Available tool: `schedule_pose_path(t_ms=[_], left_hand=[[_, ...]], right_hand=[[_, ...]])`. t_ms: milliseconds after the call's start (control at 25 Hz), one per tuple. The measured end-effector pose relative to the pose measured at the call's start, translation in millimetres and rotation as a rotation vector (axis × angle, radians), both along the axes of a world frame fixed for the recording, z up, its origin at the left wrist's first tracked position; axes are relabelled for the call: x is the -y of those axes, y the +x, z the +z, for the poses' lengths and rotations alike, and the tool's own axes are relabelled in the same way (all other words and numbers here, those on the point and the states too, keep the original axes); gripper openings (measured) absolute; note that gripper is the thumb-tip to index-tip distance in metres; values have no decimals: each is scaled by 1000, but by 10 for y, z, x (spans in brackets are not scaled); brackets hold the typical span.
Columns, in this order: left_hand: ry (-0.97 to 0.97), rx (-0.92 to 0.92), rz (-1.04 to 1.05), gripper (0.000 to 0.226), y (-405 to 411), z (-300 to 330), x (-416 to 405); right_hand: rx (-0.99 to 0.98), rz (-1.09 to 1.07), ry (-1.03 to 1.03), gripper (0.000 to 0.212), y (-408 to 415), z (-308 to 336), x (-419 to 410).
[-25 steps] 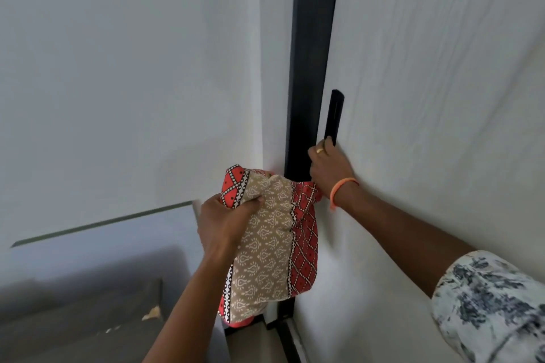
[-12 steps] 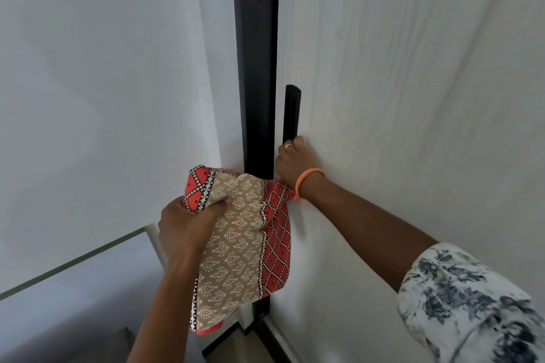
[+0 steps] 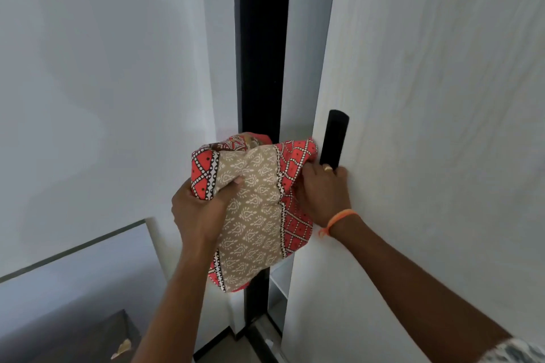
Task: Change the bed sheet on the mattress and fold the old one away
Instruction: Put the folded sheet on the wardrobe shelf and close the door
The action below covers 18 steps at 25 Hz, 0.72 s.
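Observation:
A folded bed sheet [image 3: 253, 215], beige with a red and white patterned border, hangs in front of the wardrobe gap. My left hand [image 3: 200, 209] grips its upper left part, thumb pressed into the cloth. My right hand [image 3: 323, 194], with an orange wristband and a ring, grips the lower end of the black door handle [image 3: 334, 138] on the white wardrobe door [image 3: 427, 156]. The door stands slightly ajar, and a narrow strip of the inside shows beside its left edge.
A black vertical frame [image 3: 262, 38] runs between the white wall [image 3: 103, 82] and the door. A white shelf edge [image 3: 278, 277] shows inside the gap. At lower left is a grey surface [image 3: 73, 274] and a dark one with a small scrap on it [image 3: 121, 348].
The wardrobe door has come open a little under my right hand, showing its inside. The sheet in my left hand has risen and moved right, close to the handle.

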<state>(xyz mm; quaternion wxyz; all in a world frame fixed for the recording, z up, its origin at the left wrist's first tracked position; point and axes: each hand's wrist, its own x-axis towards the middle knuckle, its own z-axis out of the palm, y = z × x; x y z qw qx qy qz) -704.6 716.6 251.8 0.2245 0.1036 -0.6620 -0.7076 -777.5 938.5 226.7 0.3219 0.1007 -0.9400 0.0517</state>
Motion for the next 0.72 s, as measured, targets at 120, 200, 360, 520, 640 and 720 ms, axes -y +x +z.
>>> schedule_pose_path(t_ms=[120, 200, 360, 520, 640, 720], left_hand=[[268, -59, -89, 32, 49, 131, -227], [499, -37, -125, 35, 2, 153, -353], [827, -16, -326, 46, -238, 218, -610], [1024, -12, -492, 44, -811, 316, -1037], [996, 130, -551, 55, -1173, 212, -1593], [741, 328, -707, 49, -1275, -30, -1870]], right_hand=[[125, 241, -646, 42, 292, -15, -15], [18, 145, -732, 55, 495, 12, 79], [-154, -25, -571, 65, 691, 238, 215], [-207, -201, -496, 65, 454, 453, 20], [-153, -430, -414, 56, 102, 403, -376], [110, -551, -363, 56, -104, 167, -691]])
